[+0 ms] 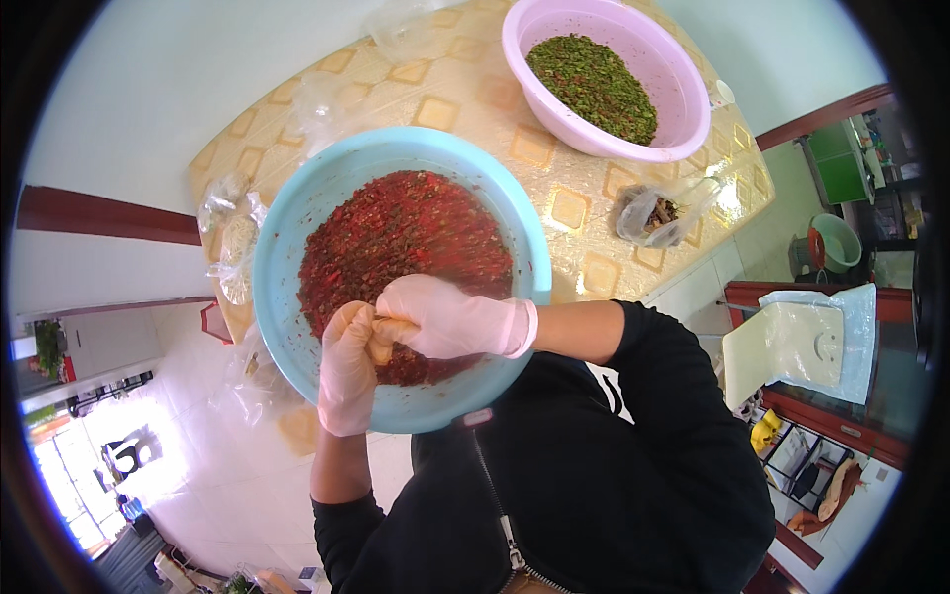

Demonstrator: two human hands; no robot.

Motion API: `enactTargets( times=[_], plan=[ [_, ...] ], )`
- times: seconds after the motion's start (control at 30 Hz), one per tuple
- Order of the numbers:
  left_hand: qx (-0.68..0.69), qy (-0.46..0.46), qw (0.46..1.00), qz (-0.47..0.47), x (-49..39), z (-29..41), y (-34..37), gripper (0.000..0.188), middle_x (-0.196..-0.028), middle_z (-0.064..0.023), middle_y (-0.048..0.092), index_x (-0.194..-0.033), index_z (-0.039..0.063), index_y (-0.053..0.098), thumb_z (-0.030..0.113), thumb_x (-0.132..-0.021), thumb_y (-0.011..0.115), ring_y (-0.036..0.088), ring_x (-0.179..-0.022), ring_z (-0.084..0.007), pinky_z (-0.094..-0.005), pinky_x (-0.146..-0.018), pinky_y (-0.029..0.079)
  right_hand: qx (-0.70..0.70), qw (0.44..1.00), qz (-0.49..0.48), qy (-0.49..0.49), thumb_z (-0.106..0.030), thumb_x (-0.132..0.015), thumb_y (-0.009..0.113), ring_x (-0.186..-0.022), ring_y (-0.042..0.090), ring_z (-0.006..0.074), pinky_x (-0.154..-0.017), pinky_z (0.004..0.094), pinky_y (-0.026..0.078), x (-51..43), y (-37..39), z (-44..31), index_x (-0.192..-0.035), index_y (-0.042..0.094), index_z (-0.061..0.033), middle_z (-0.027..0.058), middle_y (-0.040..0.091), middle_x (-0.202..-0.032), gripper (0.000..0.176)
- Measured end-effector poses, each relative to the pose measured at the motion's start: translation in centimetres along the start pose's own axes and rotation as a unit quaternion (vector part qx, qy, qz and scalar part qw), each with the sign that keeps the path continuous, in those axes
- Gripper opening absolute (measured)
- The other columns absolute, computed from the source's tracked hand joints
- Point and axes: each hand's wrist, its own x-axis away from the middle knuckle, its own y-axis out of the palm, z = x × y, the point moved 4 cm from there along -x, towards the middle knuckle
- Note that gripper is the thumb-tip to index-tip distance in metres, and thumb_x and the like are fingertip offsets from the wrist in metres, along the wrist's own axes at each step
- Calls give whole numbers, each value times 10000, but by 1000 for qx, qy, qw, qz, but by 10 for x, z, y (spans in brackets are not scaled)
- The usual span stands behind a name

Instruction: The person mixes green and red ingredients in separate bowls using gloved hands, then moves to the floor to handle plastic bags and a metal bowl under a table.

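My left hand (347, 369) and my right hand (445, 318), both in thin whitish gloves, meet over the near part of a light blue plastic basin (540, 249). Their fingers are curled and touch each other; whether a small thing is pinched between them I cannot tell. Below them, chopped red chili mixture (371, 230) with darker brown bits covers the basin's bottom, partly hidden by the hands. Its right part looks streaked by blur. At the upper right a pink plastic basin (686, 96) holds a chopped green mixture (594, 89) with brown bits.
The patterned table cover (568, 208) carries an open clear plastic bag (657, 219) with brown dried pieces at the right. Crumpled clear bags (236, 252) lie along the left edge, one with pale contents. A paper cup (721, 95) stands beside the pink basin. A chair (749, 356) is at the right.
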Motion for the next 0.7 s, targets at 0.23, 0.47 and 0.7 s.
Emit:
enactTargets(
  times=[0.23,0.47,0.7],
  plan=[
    [-180,17,981,67,7,21,-2,356,-819,-38,681,-1007,33,663,362,-1098,562,598,-721,-102,-259,-708,474,328,922,-176,103,-356,-932,660,-857,696,412,-747,509,556,-2,-29,-20,-811,705,-50,153,717,-843,332],
    [-154,61,974,153,0,37,-46,237,-1114,-68,712,-1257,-4,627,137,-1088,541,618,-971,-115,-272,-929,476,302,915,-148,221,-271,-974,658,-1031,669,364,-908,435,522,4,-95,1,-1125,711,-7,228,698,-1065,309],
    [-152,-8,982,111,6,30,-48,278,-1232,-96,698,-1324,0,607,124,-1087,532,605,-1143,-137,-299,-1016,452,-13,939,-23,344,-368,-990,601,-1241,600,285,-1060,365,449,23,-105,-17,-1440,563,-11,184,645,-1319,576]
  ],
)
